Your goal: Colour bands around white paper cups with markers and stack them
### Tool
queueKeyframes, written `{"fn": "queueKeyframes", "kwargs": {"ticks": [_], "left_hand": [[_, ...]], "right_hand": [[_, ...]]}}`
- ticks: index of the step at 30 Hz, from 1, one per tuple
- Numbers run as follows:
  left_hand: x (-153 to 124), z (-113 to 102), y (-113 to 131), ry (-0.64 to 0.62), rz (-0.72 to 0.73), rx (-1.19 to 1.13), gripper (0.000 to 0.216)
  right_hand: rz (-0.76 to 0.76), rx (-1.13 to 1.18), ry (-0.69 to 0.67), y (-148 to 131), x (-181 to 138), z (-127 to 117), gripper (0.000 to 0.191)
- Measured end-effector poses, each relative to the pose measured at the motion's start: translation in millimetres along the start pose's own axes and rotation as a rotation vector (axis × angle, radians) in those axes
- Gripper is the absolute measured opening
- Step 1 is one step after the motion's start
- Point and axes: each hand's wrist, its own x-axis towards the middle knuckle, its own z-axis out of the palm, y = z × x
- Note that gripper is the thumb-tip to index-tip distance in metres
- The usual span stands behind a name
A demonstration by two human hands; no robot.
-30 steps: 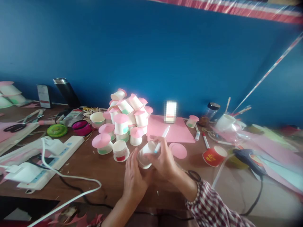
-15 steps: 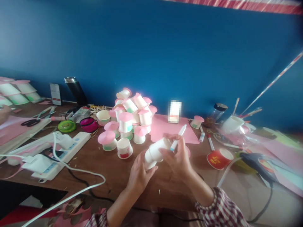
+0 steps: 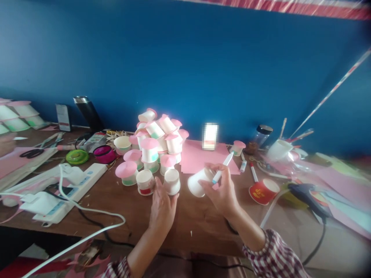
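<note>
My left hand (image 3: 162, 206) grips a small white paper cup (image 3: 172, 181), upside down, just above the brown table (image 3: 121, 208) beside a red-banded cup (image 3: 145, 182). My right hand (image 3: 222, 191) holds a second white cup (image 3: 198, 182) on its side, mouth toward me, together with a white marker with a blue band (image 3: 222, 167) pinched between the fingers. Behind both hands stands a pile of white cups with pink paper tops (image 3: 158, 141). A pink paper sheet (image 3: 199, 158) lies past my right hand.
A white power strip (image 3: 72, 185) with plugs and a white cable (image 3: 87, 235) lies at the left. Scissors (image 3: 30, 153), green and magenta tape rolls, a black flask sit at the back left. A red cup (image 3: 263, 191), markers, a glue gun (image 3: 307, 193) and pink sheets crowd the right.
The two nested cups held together have come apart: my left hand took one down toward the table at the left, my right hand kept the other with the marker.
</note>
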Motion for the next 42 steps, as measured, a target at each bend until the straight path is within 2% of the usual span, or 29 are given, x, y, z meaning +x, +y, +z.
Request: {"fn": "queueKeyframes", "kwargs": {"ticks": [3,4,6,9,10,11,13,15,19,24,26,28,32,38,40,42], "left_hand": [[-9,-11,13,0.011,0.017,-0.068,0.072],[-12,-14,18,0.022,0.016,-0.129,0.067],[-15,-20,30,-0.040,-0.024,-0.353,0.054],[-8,-23,46,-0.200,-0.265,-0.839,0.038],[-2,-23,50,-0.264,-0.296,-0.964,0.036],[4,-21,54,-0.369,-0.279,-1.064,0.037],[17,-16,60,-0.498,-0.214,-1.188,0.049],[29,-7,66,-0.594,-0.202,-1.202,0.051],[42,13,78,-0.664,-0.264,-1.270,0.047],[57,40,87,-0.649,-0.613,-1.592,0.036],[65,51,89,-0.646,-0.751,-1.704,0.029],[73,62,91,-0.640,-0.818,-1.744,0.028],[80,77,100,-0.703,-0.803,-1.780,0.027],[74,81,99,-0.782,-0.670,-1.766,0.039],[73,83,93,-0.754,-0.674,-1.745,0.036],[73,85,89,-0.739,-0.719,-1.750,0.036]], "right_hand": [[-0.006,-0.046,0.033,-2,2,-5,0.042],[-0.018,-0.055,0.033,-3,2,-6,0.042],[-0.046,-0.057,0.004,-4,3,-10,0.042],[-0.087,-0.027,-0.099,-7,2,-15,0.044],[-0.094,-0.014,-0.138,-8,1,-17,0.045],[-0.098,-0.004,-0.168,-8,1,-18,0.045],[-0.089,-0.008,-0.195,-6,1,-21,0.043],[-0.057,-0.041,-0.191,-1,3,-24,0.041],[-0.056,-0.032,-0.167,14,14,-33,0.038],[-0.166,-0.014,0.078,28,36,-51,0.030],[-0.216,0.065,0.113,33,41,-55,0.041],[-0.228,0.117,0.099,40,42,-55,0.052],[-0.188,0.041,0.056,53,37,-45,0.032],[-0.224,0.007,-0.025,64,30,-37,0.027],[-0.236,0.038,0.021,66,26,-39,0.027],[-0.233,0.100,0.141,66,22,-45,0.027]]}}
